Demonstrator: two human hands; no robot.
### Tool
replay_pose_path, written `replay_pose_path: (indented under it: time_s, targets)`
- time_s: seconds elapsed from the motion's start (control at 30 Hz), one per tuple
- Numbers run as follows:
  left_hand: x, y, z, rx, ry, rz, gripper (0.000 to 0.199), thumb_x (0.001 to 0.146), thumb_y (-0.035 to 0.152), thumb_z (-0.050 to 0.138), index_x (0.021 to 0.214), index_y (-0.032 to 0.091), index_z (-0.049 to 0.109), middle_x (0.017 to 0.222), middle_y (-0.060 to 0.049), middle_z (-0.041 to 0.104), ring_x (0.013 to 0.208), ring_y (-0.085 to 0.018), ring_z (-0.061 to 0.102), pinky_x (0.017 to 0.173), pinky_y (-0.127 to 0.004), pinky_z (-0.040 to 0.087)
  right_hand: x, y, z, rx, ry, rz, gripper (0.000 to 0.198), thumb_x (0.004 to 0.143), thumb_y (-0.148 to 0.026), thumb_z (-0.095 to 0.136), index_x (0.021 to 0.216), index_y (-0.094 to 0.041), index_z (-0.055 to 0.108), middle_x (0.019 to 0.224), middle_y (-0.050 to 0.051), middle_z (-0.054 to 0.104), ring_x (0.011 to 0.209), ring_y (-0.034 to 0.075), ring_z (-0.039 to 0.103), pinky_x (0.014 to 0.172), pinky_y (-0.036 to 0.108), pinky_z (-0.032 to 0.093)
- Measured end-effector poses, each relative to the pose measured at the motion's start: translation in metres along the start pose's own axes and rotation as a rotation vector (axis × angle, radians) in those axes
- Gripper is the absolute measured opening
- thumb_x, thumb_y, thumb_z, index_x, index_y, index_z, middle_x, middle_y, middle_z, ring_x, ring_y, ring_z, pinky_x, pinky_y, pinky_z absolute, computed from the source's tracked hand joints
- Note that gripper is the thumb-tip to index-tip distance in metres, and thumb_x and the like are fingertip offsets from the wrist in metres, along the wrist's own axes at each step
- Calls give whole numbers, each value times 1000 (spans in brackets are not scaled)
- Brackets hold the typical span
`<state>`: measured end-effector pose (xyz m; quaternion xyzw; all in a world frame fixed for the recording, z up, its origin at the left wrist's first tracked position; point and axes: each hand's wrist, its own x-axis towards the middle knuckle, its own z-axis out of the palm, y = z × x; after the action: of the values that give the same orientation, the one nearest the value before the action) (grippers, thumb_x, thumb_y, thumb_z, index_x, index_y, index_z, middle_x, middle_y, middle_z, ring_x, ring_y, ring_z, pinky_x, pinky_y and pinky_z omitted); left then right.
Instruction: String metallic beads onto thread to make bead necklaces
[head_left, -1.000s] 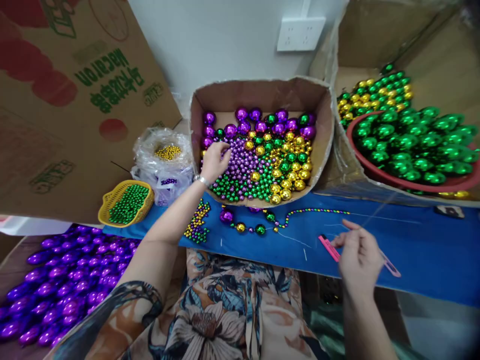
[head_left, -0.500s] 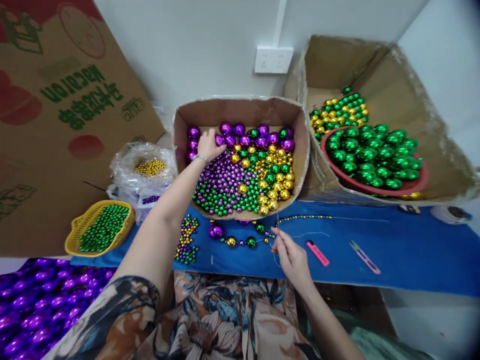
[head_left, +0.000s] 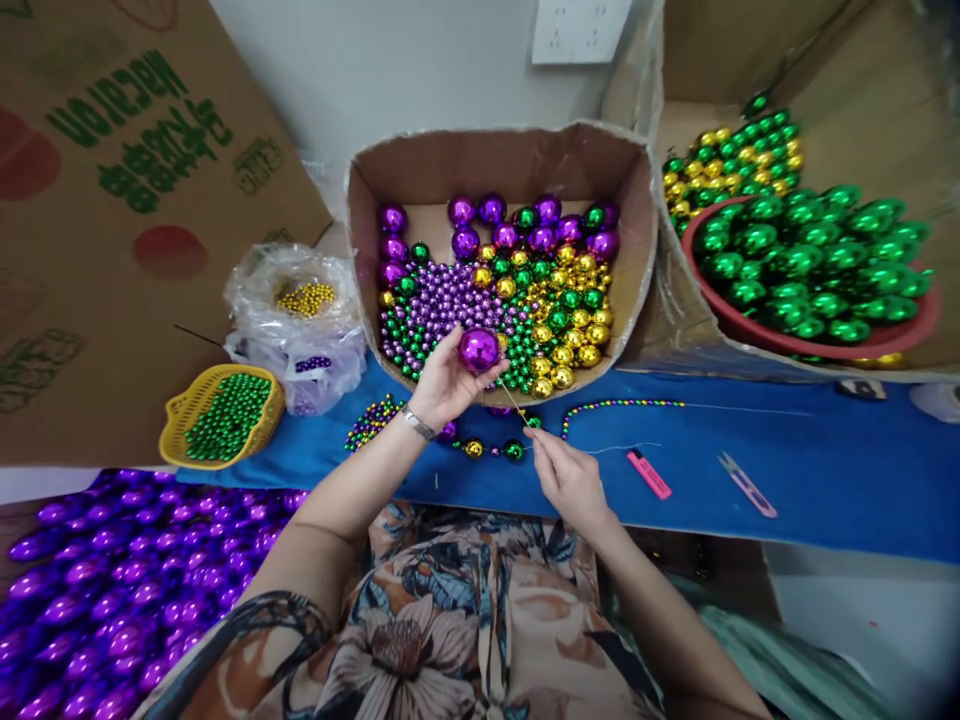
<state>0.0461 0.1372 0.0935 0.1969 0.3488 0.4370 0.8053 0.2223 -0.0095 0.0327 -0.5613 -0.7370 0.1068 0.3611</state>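
Note:
Between the fingers of my left hand [head_left: 450, 385] is a large shiny purple bead [head_left: 480, 349], held over the front of the cardboard box [head_left: 501, 170]. My right hand [head_left: 568, 475] pinches a thin needle [head_left: 517, 403], whose tip points up toward the purple bead. Whether the tip touches the bead I cannot tell. Behind and below both hands, a strand of mixed beads [head_left: 474, 449] lies on the blue cloth, partly hidden by my left hand. Loose purple, green and gold beads [head_left: 442, 300] of several sizes fill the box.
On the cloth at right lie a pink marker [head_left: 649, 474], thread snips [head_left: 747, 484] and a string of small beads [head_left: 622, 404]. A yellow basket [head_left: 171, 440] of green beads and a plastic bag [head_left: 244, 290] stand left. A red basin [head_left: 817, 345] of green beads sits right.
My left hand has come out of the box's back left toward me, bringing a large purple bead. My right hand has shifted slightly up and left. The whole view has tilted down.

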Motion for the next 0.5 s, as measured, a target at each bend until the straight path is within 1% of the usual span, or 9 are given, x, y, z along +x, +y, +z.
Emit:
replay_pose_path:
  time_s: [0.17,0.3,0.4,0.5]
  targets:
    - [-6,-4,1,-16,2,9,32,91,44,53,97,13,61,99,-10,67,90,-20,66,78,-33,62,-3,0,-1,-28,18,-28,29,96,-17,45,118,-16,63,106,6,73,88,14,71,81,24,56]
    - [-8,-5,-2,-14,-3,43,31,88,43,59,99,14,62,102,-10,66,94,-20,65,82,-35,62,-3,0,-3,-42,-19,-16,30,96,-18,44,119,-18,63,107,5,73,90,14,71,83,24,55]
    - [-8,-4,-5,27,-11,75,33,85,45,62,99,15,63,104,-9,65,99,-22,64,85,-36,61,-4,-1,-4,-60,-35,-20,30,97,-18,43,119,-17,62,107,5,73,89,14,71,82,24,55]
    - [-9,-3,-9,75,-26,115,36,84,48,64,100,16,63,104,-8,65,101,-23,64,85,-35,61,-3,-1,-5,-91,-51,-13,29,97,-18,43,117,-17,63,106,5,73,87,14,71,80,23,55]
